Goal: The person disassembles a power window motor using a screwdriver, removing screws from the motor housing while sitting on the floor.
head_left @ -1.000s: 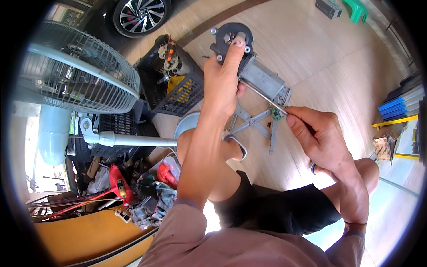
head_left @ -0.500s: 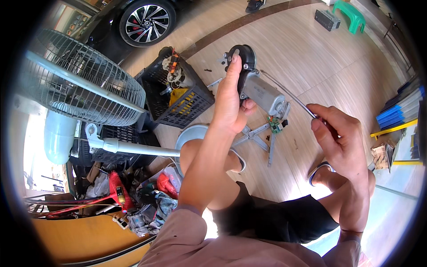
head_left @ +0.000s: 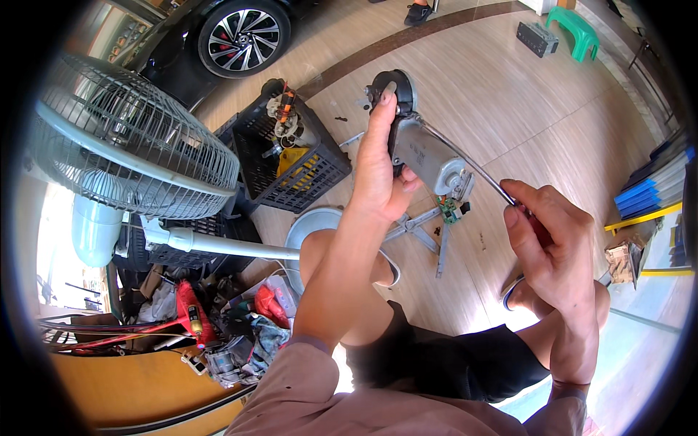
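Observation:
My left hand (head_left: 378, 163) is wrapped round an electric gear motor (head_left: 430, 156) with a silver body and a black round gear housing, its thumb lying along the housing. In my right hand (head_left: 549, 243) is a screwdriver (head_left: 469, 161), its long metal shaft pointing up and left. The tip meets the motor near the seam between the silver body and black housing; the exact contact point is too small to make out. My right fingers cover most of the reddish handle. Just below the motor's end shows a small green circuit board (head_left: 452, 209).
A black plastic crate (head_left: 305, 178) with motor parts stands left of my hands. Beside it is a pale blue pedestal fan (head_left: 138, 145). Below the motor, grey metal legs (head_left: 414, 227) spread on the floor. A green stool (head_left: 574, 30) and a grey box-shaped unit (head_left: 538, 38) sit far right.
The screwdriver's tip has come in against the motor, from slightly apart before. The motor has turned a little in my left hand. My right hand has shifted slightly.

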`<action>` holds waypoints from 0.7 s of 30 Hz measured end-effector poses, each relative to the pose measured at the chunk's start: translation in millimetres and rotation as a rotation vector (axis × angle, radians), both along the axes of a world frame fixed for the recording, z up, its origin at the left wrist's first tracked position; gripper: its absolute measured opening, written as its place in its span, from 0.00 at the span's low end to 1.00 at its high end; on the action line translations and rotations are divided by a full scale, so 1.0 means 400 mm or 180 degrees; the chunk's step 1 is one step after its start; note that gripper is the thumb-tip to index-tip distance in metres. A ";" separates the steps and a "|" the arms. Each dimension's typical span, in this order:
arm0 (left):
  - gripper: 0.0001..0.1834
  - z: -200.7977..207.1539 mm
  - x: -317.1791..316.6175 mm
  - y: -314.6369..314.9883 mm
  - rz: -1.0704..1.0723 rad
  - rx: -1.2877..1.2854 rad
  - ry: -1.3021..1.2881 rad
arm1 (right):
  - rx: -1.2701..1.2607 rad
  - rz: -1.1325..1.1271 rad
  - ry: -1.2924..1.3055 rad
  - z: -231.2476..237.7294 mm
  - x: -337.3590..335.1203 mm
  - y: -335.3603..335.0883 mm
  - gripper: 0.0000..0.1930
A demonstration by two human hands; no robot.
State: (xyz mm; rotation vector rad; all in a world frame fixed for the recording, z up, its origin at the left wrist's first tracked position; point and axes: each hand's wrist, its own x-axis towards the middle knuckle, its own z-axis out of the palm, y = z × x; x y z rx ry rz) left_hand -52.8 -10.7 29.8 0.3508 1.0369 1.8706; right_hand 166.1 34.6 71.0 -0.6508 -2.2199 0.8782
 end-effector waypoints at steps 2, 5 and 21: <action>0.26 0.001 -0.002 -0.001 0.0016 -0.0017 0.0008 | -0.0002 -0.0019 -0.0026 0.001 0.000 -0.002 0.12; 0.25 0.003 0.002 0.000 0.0078 -0.0108 0.0069 | -0.0007 -0.0018 0.0004 -0.005 0.000 -0.006 0.12; 0.25 -0.001 -0.006 -0.012 0.0028 -0.0069 0.0396 | 0.0128 -0.0026 -0.0053 -0.008 0.005 -0.011 0.12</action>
